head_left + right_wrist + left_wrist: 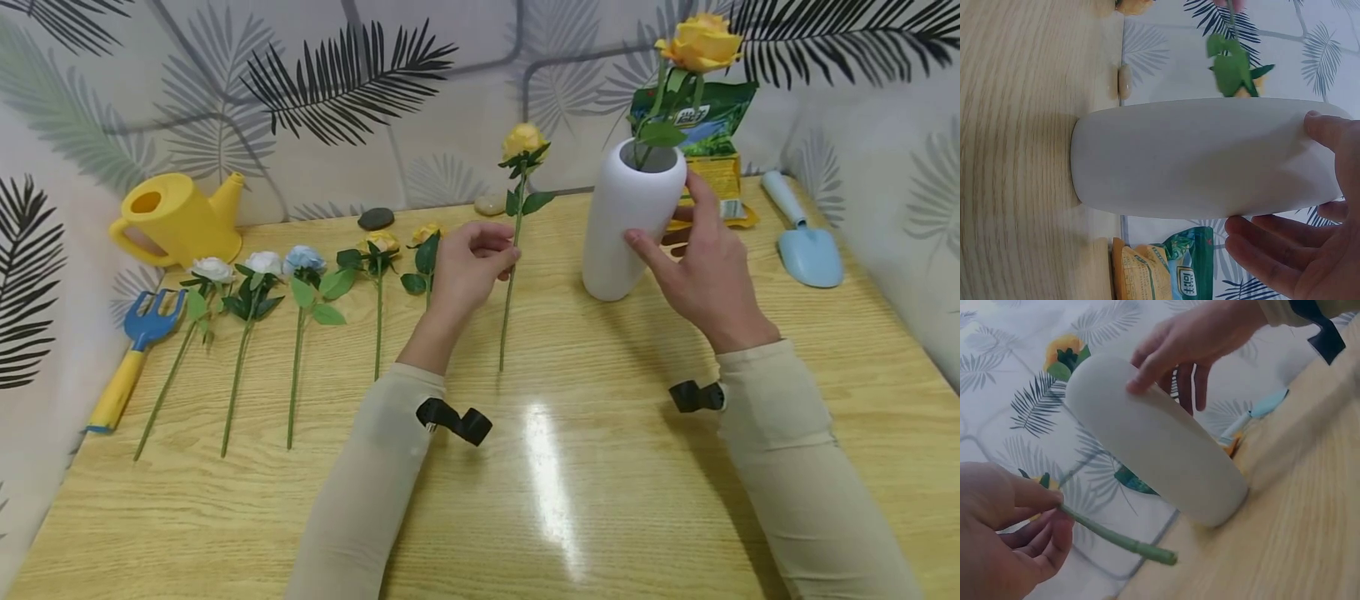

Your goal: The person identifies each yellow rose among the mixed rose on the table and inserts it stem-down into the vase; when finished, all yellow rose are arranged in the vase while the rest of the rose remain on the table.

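Between thumb and fingertips, my left hand [467, 268] pinches the green stem of a yellow rose [523, 143], held roughly upright with its bloom at the top. The stem's cut end [1159, 553] points toward the vase in the left wrist view. My right hand [708, 271] grips the tall white vase [621, 229] near its mouth, thumb on the near side and fingers round the right. Another yellow rose [701, 43] stands in that vase, its lower stem hidden inside.
Left of my left hand lie yellow roses [378, 243], a blue rose [303, 260] and white roses [262, 265]. A yellow watering can [183, 218] and a hand fork [135, 358] are far left. Behind the vase stands a green-and-yellow bag [712, 179]; a blue trowel [808, 250] lies right.
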`<state>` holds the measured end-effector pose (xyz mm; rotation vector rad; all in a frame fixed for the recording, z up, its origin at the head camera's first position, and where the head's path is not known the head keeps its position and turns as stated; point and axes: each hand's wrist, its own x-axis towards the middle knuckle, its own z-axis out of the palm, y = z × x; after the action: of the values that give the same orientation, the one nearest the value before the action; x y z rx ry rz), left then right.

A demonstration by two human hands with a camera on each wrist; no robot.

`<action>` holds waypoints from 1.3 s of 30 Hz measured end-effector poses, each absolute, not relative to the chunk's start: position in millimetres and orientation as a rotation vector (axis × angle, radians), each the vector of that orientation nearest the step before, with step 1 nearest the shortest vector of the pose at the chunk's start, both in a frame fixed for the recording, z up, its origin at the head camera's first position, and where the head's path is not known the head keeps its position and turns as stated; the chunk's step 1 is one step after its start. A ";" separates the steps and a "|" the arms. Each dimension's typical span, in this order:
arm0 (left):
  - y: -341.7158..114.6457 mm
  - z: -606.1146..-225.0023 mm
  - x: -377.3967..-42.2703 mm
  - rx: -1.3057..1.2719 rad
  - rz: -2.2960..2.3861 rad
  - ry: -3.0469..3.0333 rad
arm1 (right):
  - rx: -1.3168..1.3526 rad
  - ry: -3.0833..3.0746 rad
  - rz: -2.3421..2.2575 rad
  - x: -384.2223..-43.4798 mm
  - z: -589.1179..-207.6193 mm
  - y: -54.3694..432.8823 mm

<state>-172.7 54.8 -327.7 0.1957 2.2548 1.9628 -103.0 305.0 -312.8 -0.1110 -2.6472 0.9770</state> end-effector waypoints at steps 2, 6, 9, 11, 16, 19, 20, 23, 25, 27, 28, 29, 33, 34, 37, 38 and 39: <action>58.5 -320.9 -174.6 0.221 2.017 2.239 | -0.117 -2.651 0.977 -102.5 -313.0 305.1; 66.6 -307.4 -178.3 0.279 2.118 2.203 | -0.124 -2.657 0.980 -101.8 -313.6 305.3; 72.8 -298.1 -179.9 0.317 2.170 2.173 | -0.125 -2.660 0.981 -101.6 -314.1 305.2; 76.7 -292.3 -180.2 0.352 2.208 2.147 | -0.120 -2.657 0.979 -101.4 -314.4 305.0; 86.5 -279.0 -181.0 0.421 2.300 2.073 | -0.105 -2.647 0.975 -101.9 -315.0 303.5; 91.7 -271.9 -182.0 0.447 2.332 2.057 | -0.101 -2.643 0.975 -102.4 -315.0 302.9; 93.5 -269.3 -182.1 0.458 2.339 2.058 | -0.100 -2.643 0.973 -102.6 -314.9 302.7; 98.2 -261.1 -182.1 0.497 2.362 2.059 | -0.098 -2.644 0.969 -102.9 -314.3 302.7; 101.8 -255.0 -182.3 0.518 2.382 2.053 | -0.095 -2.647 0.967 -103.1 -314.0 303.1; 105.6 -249.1 -183.3 0.548 2.407 2.039 | -0.095 -2.652 0.969 -103.4 -313.7 303.7; 107.7 -246.1 -183.8 0.561 2.418 2.031 | -0.093 -2.654 0.969 -103.6 -313.6 304.0; 109.8 -243.3 -184.5 0.576 2.425 2.025 | -0.091 -2.655 0.968 -103.8 -313.6 304.3; 118.9 -234.4 -186.9 0.616 2.433 2.003 | -0.081 -2.647 0.971 -104.1 -313.5 305.3; 121.4 -233.1 -187.8 0.621 2.440 1.992 | -0.079 -2.644 0.971 -104.1 -313.5 305.5; 129.5 -231.2 -191.0 0.630 2.469 1.941 | -0.078 -2.632 0.979 -103.7 -313.5 306.4; 132.1 -231.3 -192.4 0.634 2.482 1.919 | -0.079 -2.630 0.979 -103.7 -313.6 306.7; 134.5 -231.4 -193.8 0.635 2.493 1.899 | -0.080 -2.629 0.979 -103.6 -313.7 306.9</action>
<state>-193.8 134.5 -231.4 0.6355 1.8988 2.4926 -103.6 306.9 -313.7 -0.0799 -2.6287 0.9795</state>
